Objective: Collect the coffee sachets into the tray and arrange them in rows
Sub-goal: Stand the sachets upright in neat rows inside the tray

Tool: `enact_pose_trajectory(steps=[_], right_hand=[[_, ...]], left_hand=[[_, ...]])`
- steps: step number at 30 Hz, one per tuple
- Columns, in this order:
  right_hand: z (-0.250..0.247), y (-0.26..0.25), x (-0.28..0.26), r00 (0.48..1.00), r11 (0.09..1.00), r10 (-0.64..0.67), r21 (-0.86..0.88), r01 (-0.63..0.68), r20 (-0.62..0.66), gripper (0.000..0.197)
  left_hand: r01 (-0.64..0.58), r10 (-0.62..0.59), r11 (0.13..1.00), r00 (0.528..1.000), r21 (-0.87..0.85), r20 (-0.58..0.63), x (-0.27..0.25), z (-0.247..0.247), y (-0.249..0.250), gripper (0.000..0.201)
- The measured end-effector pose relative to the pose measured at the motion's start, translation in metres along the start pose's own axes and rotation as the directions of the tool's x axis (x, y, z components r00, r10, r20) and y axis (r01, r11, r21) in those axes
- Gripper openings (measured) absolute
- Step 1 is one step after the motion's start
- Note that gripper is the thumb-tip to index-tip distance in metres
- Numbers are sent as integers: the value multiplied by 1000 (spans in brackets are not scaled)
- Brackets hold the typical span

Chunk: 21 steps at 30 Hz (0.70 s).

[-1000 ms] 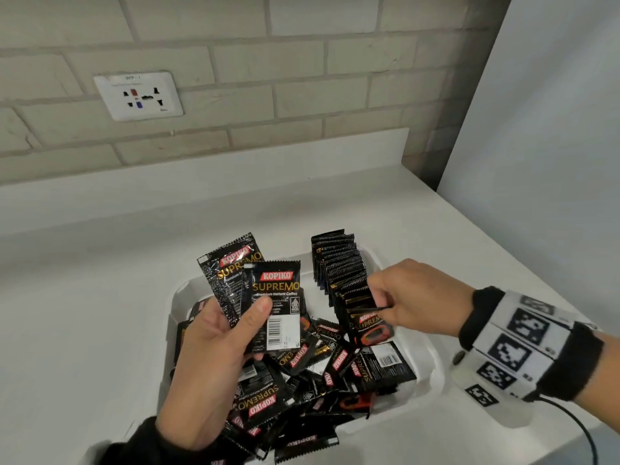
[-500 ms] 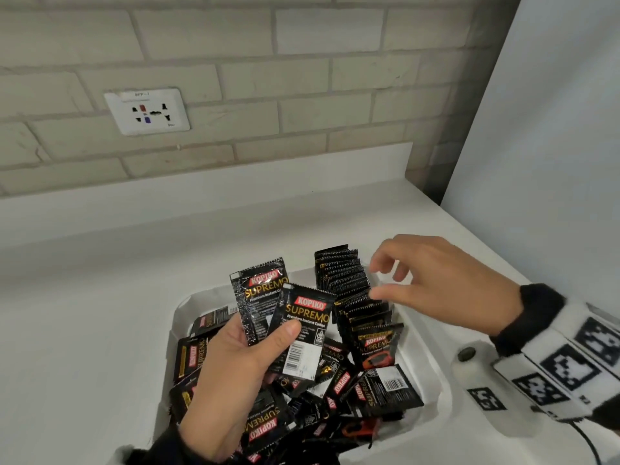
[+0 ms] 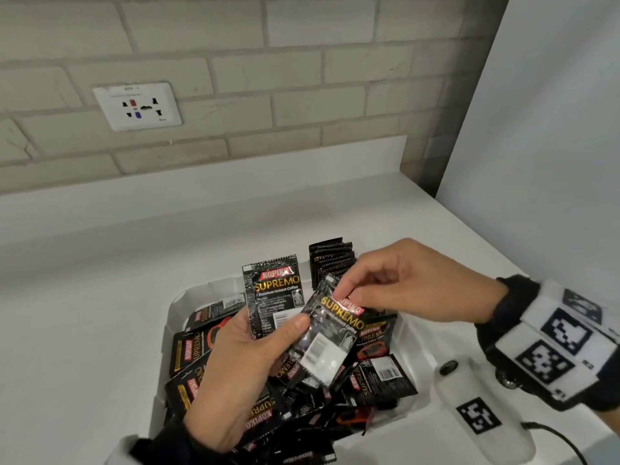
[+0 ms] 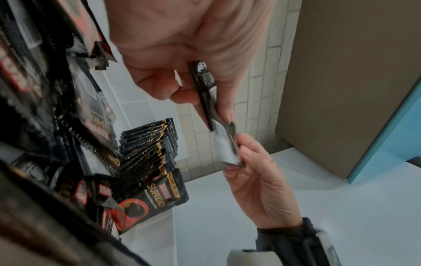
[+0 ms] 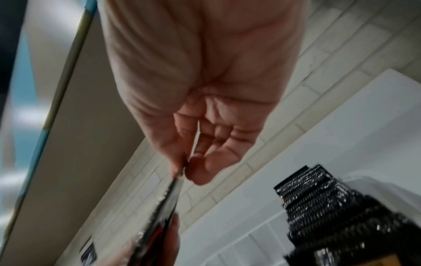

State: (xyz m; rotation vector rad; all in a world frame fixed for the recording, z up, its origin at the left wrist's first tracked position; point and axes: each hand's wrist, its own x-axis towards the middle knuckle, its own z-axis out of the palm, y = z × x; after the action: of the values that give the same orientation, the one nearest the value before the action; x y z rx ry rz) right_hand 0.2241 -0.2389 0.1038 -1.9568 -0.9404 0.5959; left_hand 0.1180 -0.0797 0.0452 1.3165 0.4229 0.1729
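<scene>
Glossy black foil, thin and light, is what these Kopiko coffee sachets are made of, so I judge them slippery and floppy in the middle but crisp along the crimped edges, best pinched at a top corner or seam. Taking the white tray [image 3: 174, 308] as landmark: over its left half the left hand [image 3: 241, 374] holds two sachets, thumb pressed on the front one [image 3: 330, 340] and fingers curled behind, with an upright sachet [image 3: 273, 297] behind it. Over the tray's middle the right hand [image 3: 412, 286] pinches that front sachet's top edge between thumb and forefinger. At the tray's far right stands the finished row [image 3: 330, 260] (loose sachets fill the rest). Half a second ago the right hand hovered over the row, empty; it has since crossed to the left hand's pair.
</scene>
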Motion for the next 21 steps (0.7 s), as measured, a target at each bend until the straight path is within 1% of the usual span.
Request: enact_pose_trajectory(steps=[2, 4, 5, 7, 8, 9, 11, 13, 16, 18, 20, 21], right_hand=[[-12, 0, -4, 998, 999, 41, 15, -40, -53, 31], [-25, 0, -12, 996, 997, 79, 23, -78, -51, 39], [-31, 0, -16, 996, 996, 89, 29, -88, -34, 41], [-39, 2, -26, 995, 994, 96, 53, -95, -14, 39], [-41, 3, -29, 995, 994, 97, 45, -96, -25, 36], [-42, 6, -32, 994, 995, 100, 6, -100, -43, 32], [-38, 15, -32, 990, 983, 126, -127, -133, -65, 26], [-29, 25, -30, 989, 956, 135, -255, -146, -62, 28], [-23, 35, -26, 993, 927, 57, -365, -91, -103, 28], [-24, 37, -25, 992, 901, -35, -433, -22, -122, 25], [-22, 34, -21, 989, 871, -106, -489, 44, -100, 13], [-20, 31, -18, 990, 853, -123, -517, 68, -72, 8]], left_hand=[[-9, 9, 1000, 1000, 21, -22, 1, -7, -1, 18], [-17, 19, 999, 999, 39, -46, 2, -16, -1, 22], [-18, 20, 999, 998, 28, -59, 2, -20, -1, 21], [-23, 22, 1000, 996, -1, -84, 2, -26, 1, 9], [-36, 35, 999, 995, -5, -96, 2, -29, 1, 8], [-50, 48, 999, 993, -9, -108, 2, -30, 1, 9], [-64, 62, 998, 992, -10, -112, 1, -30, 1, 8], [-76, 76, 997, 994, 3, -84, -1, -29, 1, 7], [-82, 85, 996, 994, 47, -71, -3, -28, 1, 13], [-77, 81, 996, 993, 44, -91, -3, -28, 1, 13], [-93, 95, 995, 991, 19, -90, -2, -32, 3, 13], [-112, 113, 994, 990, 15, -81, -1, -35, 4, 25]])
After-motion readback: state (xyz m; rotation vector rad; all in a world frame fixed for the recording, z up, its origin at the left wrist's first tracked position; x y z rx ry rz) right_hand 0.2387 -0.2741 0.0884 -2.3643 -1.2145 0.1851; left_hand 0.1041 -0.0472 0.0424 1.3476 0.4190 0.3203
